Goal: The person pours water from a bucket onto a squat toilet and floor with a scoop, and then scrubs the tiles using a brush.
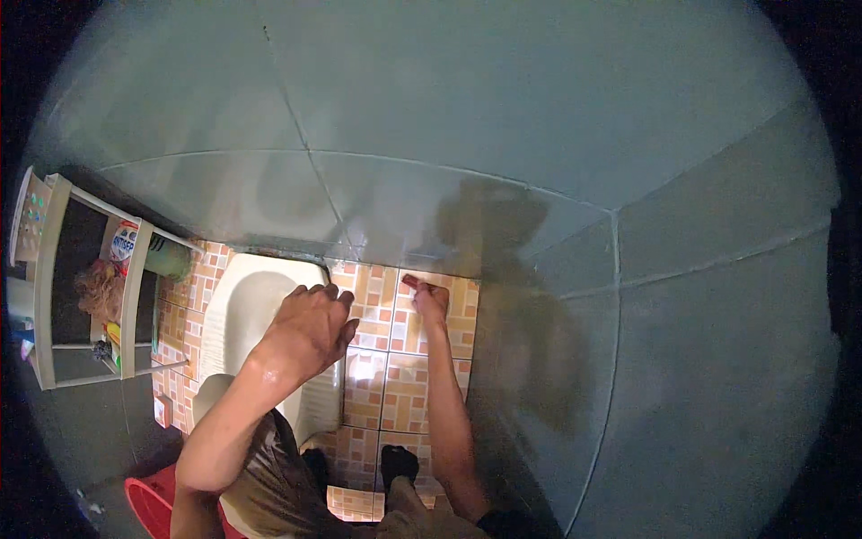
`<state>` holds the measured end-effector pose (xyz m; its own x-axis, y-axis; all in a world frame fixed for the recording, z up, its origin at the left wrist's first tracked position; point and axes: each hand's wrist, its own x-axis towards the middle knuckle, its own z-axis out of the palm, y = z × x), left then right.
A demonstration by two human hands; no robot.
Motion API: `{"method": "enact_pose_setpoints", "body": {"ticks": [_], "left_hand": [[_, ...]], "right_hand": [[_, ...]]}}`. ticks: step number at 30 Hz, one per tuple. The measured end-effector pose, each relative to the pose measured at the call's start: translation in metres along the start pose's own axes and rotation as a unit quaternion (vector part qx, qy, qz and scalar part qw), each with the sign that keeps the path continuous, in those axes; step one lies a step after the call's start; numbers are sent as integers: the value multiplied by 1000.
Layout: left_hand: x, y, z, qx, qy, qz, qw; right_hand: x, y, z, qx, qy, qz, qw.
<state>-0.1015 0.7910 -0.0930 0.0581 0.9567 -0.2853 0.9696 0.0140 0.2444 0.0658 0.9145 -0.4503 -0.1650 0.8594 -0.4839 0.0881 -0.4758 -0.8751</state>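
Note:
My left hand (314, 325) hangs over the white squat toilet (319, 395), its back up, fingers loosely bent and thumb apart. Nothing shows in it, though the palm is hidden. My right hand (433, 304) reaches down to the tiled floor (364, 386) beside the foot of the grey wall. Its fingers are closed on a small reddish-brown piece (410, 281), whose kind I cannot make out.
At the left stands a pale shelf rack (131, 296) holding bottles, packets and a tangled brownish bundle (99, 289). A red basin (148, 503) sits at the lower left. Grey-green walls (467, 99) close in ahead and on the right. My dark-clad foot (398, 463) is on the floor.

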Motion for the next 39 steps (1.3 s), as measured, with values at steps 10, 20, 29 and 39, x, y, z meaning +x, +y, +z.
{"method": "enact_pose_setpoints", "body": {"ticks": [10, 20, 29, 39], "left_hand": [[-3, -5, 0, 8, -8, -2, 1000], [-7, -2, -5, -2, 5, 0, 1000], [-7, 2, 3, 3, 33, 22, 999], [-4, 3, -1, 18, -6, -2, 1000]], "right_hand": [[31, 21, 17, 10, 99, -6, 995], [16, 19, -41, 73, 294, -94, 948], [-52, -14, 5, -115, 156, -180, 964], [-24, -23, 5, -226, 20, -125, 966]]}}
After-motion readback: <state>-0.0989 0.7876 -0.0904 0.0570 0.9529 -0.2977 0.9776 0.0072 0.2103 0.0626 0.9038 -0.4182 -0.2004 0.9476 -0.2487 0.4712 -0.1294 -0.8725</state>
